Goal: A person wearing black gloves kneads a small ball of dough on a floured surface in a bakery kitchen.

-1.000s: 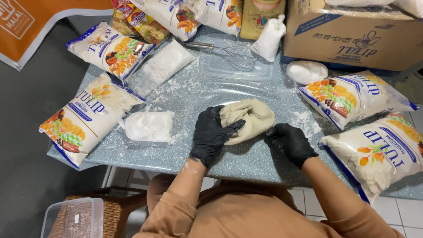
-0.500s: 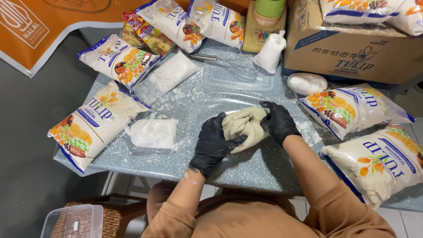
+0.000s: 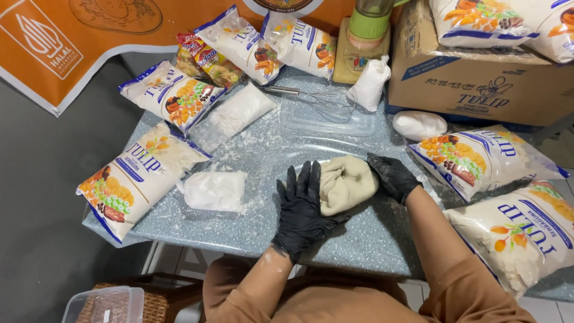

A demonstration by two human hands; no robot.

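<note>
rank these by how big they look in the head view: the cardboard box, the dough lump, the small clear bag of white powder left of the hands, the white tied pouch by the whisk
1. cardboard box, largest by far
2. dough lump
3. clear bag of white powder, close to the dough, so this order is unsure
4. white tied pouch, smallest, though it lies farther from the camera

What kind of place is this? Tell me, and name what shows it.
Probably a home or small-scale baking spot: gloved hands knead dough on a floured table, with flour bags, a whisk and a supply carton around.

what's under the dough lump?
The dough rests on the floured speckled blue-grey table. The left hand and right hand, in black gloves, cover its two sides; its underside contact is hidden.
</note>
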